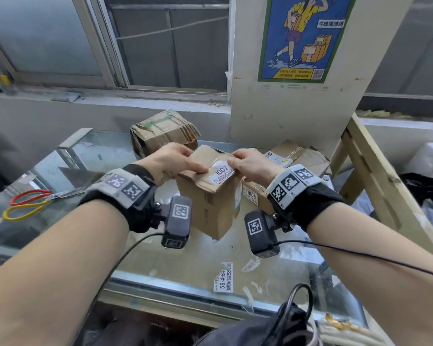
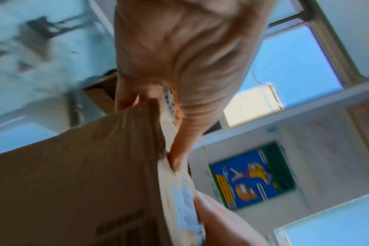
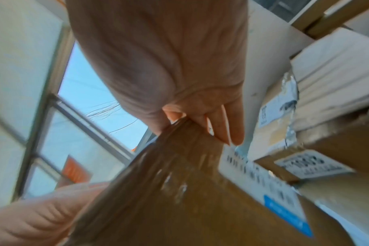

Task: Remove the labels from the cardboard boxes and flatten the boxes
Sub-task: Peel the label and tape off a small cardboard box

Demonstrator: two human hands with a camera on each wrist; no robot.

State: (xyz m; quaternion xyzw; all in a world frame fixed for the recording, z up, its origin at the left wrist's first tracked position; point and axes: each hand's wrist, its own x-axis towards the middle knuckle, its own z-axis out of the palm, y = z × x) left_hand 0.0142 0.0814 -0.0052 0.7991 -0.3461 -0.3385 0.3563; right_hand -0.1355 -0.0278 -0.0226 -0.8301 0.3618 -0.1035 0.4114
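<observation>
I am holding a small cardboard box (image 1: 211, 193) above the middle of the glass-topped desk (image 1: 180, 260), both hands at its upper end.

Left hand (image 1: 171, 162): the fingers (image 1: 198, 168) are lying curled over the left part of the top flap, and the left wrist view is showing the thumb (image 2: 124, 96) behind the board and a finger in front, so this hand is gripping the flap edge.

Right hand (image 1: 251, 163): thumb and forefinger are pinching the right edge of the white label (image 1: 223, 173) printed "1007". The right wrist view is blurred, but it is showing the fingertips (image 3: 232, 133) closed on the box's top corner.

The box is plain brown corrugated board, creased and dented along the top, with clear tape across the flap. It is standing with its long axis roughly upright, tilted slightly, the labelled top facing me and a vertical corner pointing toward me. A second white label (image 1: 238, 196) is wrapping the right side.

Just beside it on the right, a lower box (image 1: 256, 196) is carrying a label reading "1003". At the far side, a bundle of flattened cardboard (image 1: 164, 132) is sitting on the desk. Red and yellow handled scissors (image 1: 28, 203) are lying at the left. A peeled sticker (image 1: 223, 277) is lying on the near glass.
</observation>
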